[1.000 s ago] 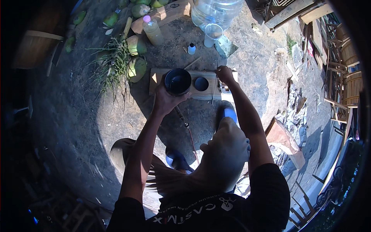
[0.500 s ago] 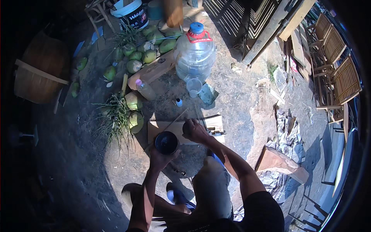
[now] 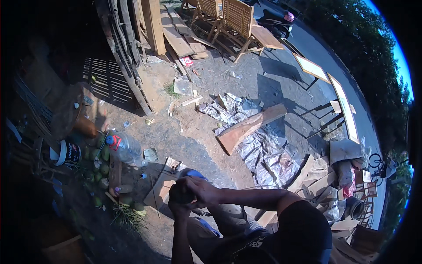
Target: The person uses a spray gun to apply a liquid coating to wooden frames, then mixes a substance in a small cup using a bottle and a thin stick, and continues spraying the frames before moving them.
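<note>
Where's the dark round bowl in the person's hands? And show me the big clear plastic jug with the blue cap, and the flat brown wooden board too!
Dark round bowl (image 3: 181, 194): head view, on its visible dark surface.
Big clear plastic jug (image 3: 126, 150): head view, on its body.
Flat brown wooden board (image 3: 162, 186): head view, on its bare top.

Clear jug (image 3: 128, 148) with blue cap positioned near green coconuts (image 3: 105, 153). White bucket (image 3: 70, 152) with dark label set farther left. Crumpled silver-grey sheeting (image 3: 270, 160) spread out; wooden slab (image 3: 252, 124) laid across it. Slatted chairs (image 3: 238, 16) placed beside loose boards (image 3: 179, 34). Pale panels (image 3: 311, 68) supported on dark legs, near grey road (image 3: 327, 53). Road bordered by trees (image 3: 351, 31).
</note>
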Available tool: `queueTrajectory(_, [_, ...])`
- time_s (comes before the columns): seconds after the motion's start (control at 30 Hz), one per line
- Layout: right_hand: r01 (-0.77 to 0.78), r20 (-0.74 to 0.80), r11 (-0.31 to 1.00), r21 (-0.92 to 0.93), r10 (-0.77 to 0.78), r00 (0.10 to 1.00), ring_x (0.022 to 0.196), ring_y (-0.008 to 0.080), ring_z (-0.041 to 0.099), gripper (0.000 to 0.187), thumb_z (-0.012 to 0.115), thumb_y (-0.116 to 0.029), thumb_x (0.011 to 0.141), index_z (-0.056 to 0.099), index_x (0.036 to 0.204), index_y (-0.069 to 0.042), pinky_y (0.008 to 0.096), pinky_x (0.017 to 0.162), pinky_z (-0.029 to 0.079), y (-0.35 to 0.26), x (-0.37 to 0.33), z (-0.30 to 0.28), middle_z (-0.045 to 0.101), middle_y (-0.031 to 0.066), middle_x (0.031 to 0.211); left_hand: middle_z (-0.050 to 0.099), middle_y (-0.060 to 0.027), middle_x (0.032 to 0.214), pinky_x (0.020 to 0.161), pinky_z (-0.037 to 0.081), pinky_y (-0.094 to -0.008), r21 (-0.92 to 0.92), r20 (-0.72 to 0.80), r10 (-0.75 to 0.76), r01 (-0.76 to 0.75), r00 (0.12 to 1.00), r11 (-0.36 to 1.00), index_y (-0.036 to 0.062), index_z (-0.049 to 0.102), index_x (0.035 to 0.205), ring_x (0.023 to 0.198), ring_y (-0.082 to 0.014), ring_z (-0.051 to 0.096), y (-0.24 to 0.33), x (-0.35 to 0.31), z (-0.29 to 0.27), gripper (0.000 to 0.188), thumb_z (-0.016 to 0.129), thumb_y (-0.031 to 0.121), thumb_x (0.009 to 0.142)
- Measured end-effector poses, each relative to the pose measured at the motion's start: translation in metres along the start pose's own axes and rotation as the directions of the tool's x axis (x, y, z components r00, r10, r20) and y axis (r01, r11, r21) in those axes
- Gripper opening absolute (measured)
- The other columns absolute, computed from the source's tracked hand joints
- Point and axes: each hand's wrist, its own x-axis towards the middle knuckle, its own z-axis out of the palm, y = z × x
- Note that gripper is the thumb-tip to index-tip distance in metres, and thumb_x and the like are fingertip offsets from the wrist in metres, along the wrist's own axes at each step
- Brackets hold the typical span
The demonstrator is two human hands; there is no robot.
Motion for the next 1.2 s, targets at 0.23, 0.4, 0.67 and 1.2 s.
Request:
queueTrajectory(0.23, [-0.260,0.003,0.920,-0.293,0.273,0.962,0.125,0.0421,0.051,0.087,0.070,-0.053,0.087,0.037,0.154,-0.009,0.0518,0.108,0.040,-0.174,-0.086,-0.103,0.046,0.0207,0.145,0.067,-0.0134,0.112,0.090,0.056,-0.0376,-0.167,0.368,0.003,0.063,0.930,0.984,0.0051,0.060,0.118,0.103,-0.0294,0.070,0.111,-0.071,0.037,0.059,0.090,0.022,0.070])
queueTrajectory(0.4, [-0.299,-0.187,0.866,-0.402,0.242,0.952,0.122,0.0404,0.054,0.072,0.072,-0.051,0.082,0.055,0.143,-0.016,0.0509,0.104,0.045,-0.249,-0.151,-0.149,0.052,0.0173,0.139,0.069,-0.0161,0.108,0.086,0.057,-0.0383,-0.134,0.574,0.283,-0.253,0.768,0.958,0.0030,0.057,0.120,0.099,-0.0291,0.071,0.215,-0.118,0.091,0.065,0.091,0.020,0.068])
queueTrajectory(0.67, [-0.725,-0.673,0.620,-0.300,0.401,0.622,0.102,0.0383,0.060,0.049,0.067,-0.045,0.089,0.062,0.119,-0.007,0.0484,0.085,0.053,-0.323,-0.317,-0.154,0.059,0.0175,0.116,0.067,-0.0153,0.107,0.078,0.058,-0.0402,-0.077,0.894,0.237,-0.390,0.380,0.918,0.0030,0.058,0.117,0.094,-0.0307,0.070,0.229,-0.204,0.212,0.052,0.082,0.022,0.075])
queueTrajectory(1.2, [-0.879,-0.841,0.476,-0.026,0.465,0.276,0.117,0.0414,0.061,0.060,0.082,-0.039,0.079,0.062,0.123,-0.003,0.0466,0.097,0.052,-0.342,-0.630,-0.330,0.059,0.0213,0.130,0.069,-0.0201,0.106,0.085,0.056,-0.0418,-0.271,0.962,0.260,-0.329,-0.077,0.905,0.0041,0.050,0.131,0.101,-0.0311,0.071,0.286,-0.339,0.568,0.073,0.083,0.033,0.073])
